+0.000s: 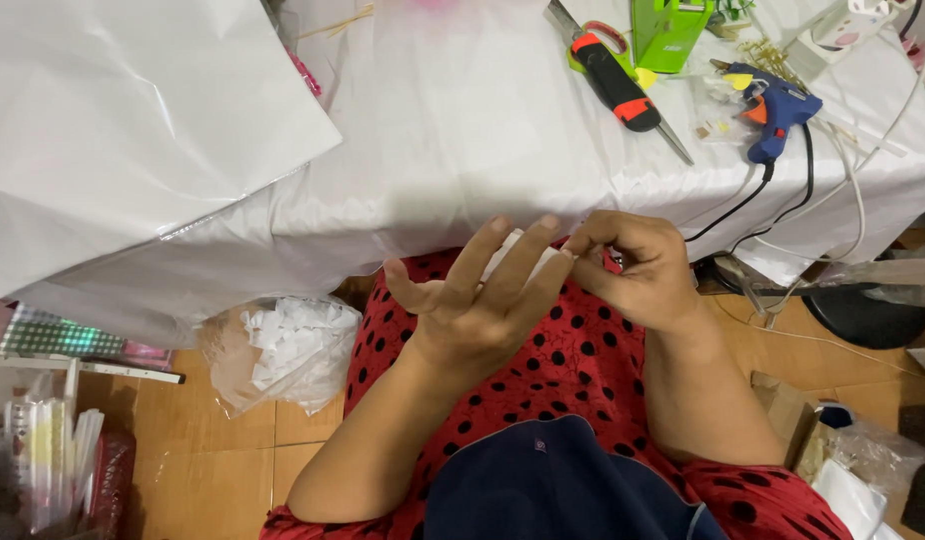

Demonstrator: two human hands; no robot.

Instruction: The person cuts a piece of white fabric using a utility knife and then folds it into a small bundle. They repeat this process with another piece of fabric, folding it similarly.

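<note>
Both hands meet over the lap: left hand [478, 305] spread, right hand [638, 270] pinching a small white paper piece [523, 255], mid-fold.

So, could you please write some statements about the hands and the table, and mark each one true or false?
1. Both hands meet at a small white piece. True.
2. The blue glue gun lies on the floor. False: it lies on the white table cover.
3. A clear bag of white pieces sits on the floor below the table edge. True.
4. The cutter with the red and black handle is in the right hand. False: it lies on the table.
5. The green object stands beside the cutter. True.
</note>
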